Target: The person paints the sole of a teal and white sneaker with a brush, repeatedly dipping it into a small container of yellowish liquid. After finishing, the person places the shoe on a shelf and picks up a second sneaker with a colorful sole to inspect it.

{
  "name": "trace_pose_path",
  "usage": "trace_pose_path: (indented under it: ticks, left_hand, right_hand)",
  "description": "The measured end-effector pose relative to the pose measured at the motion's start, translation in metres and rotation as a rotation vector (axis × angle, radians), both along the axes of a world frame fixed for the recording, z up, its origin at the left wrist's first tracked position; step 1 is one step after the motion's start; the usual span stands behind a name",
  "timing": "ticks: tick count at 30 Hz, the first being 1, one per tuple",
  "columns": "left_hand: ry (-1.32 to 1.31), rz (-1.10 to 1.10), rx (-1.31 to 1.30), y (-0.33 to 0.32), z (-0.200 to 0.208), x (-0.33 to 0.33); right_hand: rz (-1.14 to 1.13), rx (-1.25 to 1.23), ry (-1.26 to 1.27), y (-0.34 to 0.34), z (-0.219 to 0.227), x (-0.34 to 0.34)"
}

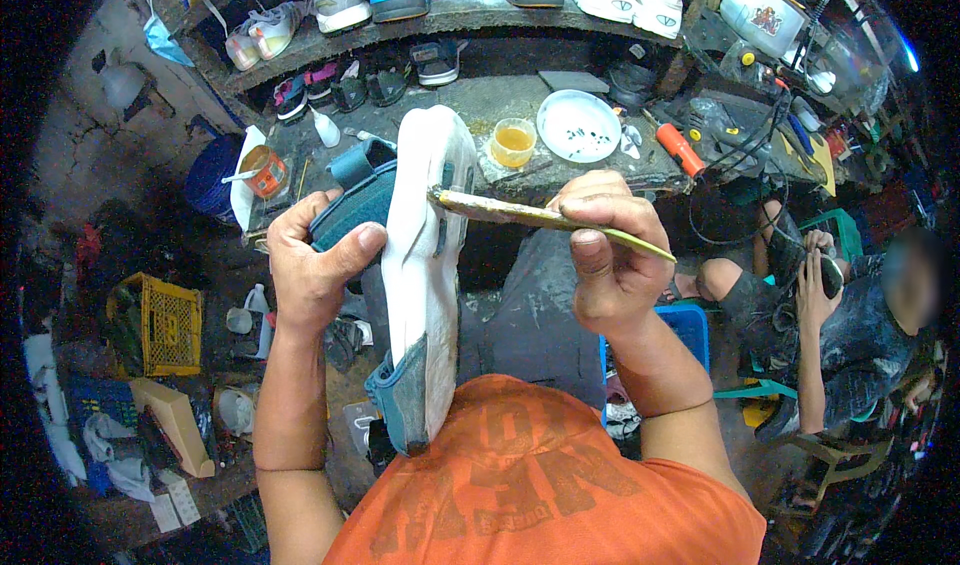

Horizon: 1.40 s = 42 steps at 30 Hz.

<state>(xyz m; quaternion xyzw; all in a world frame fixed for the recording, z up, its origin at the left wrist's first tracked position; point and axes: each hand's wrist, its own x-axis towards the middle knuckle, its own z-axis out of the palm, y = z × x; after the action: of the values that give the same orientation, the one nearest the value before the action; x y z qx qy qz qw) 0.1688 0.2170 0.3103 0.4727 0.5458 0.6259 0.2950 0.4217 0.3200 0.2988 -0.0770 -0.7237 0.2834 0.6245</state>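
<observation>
In front of my chest, a sandal point(412, 235) with a thick white midsole and teal straps is turned on its side, its sole edge facing right. My left hand point(318, 250) grips it by the teal upper, thumb pressed near the white midsole. A worn flat brush point(500, 209) with a yellowish-green handle end is pinched in my right hand point(618, 250). The brush's dark tip reaches left and touches the sandal's sole side. Beyond it on the bench is a small tub point(512, 141) of amber liquid.
The dark workbench point(470, 105) carries a white plate point(579, 126) with small dark bits, an orange-handled tool point(680, 151) with cables, and an orange tub point(264, 172). Shoes line the shelf point(480, 15) above. At right, a seated person point(840, 295) handles a shoe. A yellow crate point(165, 325) stands left.
</observation>
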Motion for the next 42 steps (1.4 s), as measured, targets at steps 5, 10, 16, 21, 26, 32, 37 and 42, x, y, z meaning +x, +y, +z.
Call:
trace_pose_path:
  ticks: [5, 10, 16, 21, 26, 32, 37, 42]
  left_hand:
    - [-0.164, -0.018, -0.007, 0.004, -0.008, -0.001]
    - [-0.383, -0.180, -0.008, 0.008, -0.022, -0.012]
    - [-0.620, -0.222, -0.062, 0.014, -0.058, -0.018]
    - [-0.798, -0.348, -0.110, 0.009, -0.068, -0.012]
    - [-1.014, -0.368, -0.073, 0.002, -0.060, 0.005]
    - [-0.971, -0.428, -0.012, 0.003, -0.067, 0.005]
    - [-0.780, -0.337, -0.043, 0.002, -0.083, -0.009]
    - [-0.766, -0.314, -0.071, 0.001, -0.090, -0.016]
  right_hand:
    - [0.020, 0.049, -0.045, -0.004, -0.004, -0.001]
    - [0.062, -0.019, 0.058, 0.013, 0.003, -0.001]
    - [0.030, -0.073, -0.109, 0.019, 0.000, -0.011]
    - [0.089, -0.020, -0.146, 0.021, 0.000, -0.017]
    - [0.003, 0.012, -0.207, 0.021, 0.004, -0.014]
    - [-0.143, -0.189, -0.241, 0.019, -0.001, -0.011]
    - [-0.099, 0.035, -0.267, 0.018, 0.003, -0.012]
    - [0.037, -0.051, -0.190, 0.011, 0.014, -0.020]
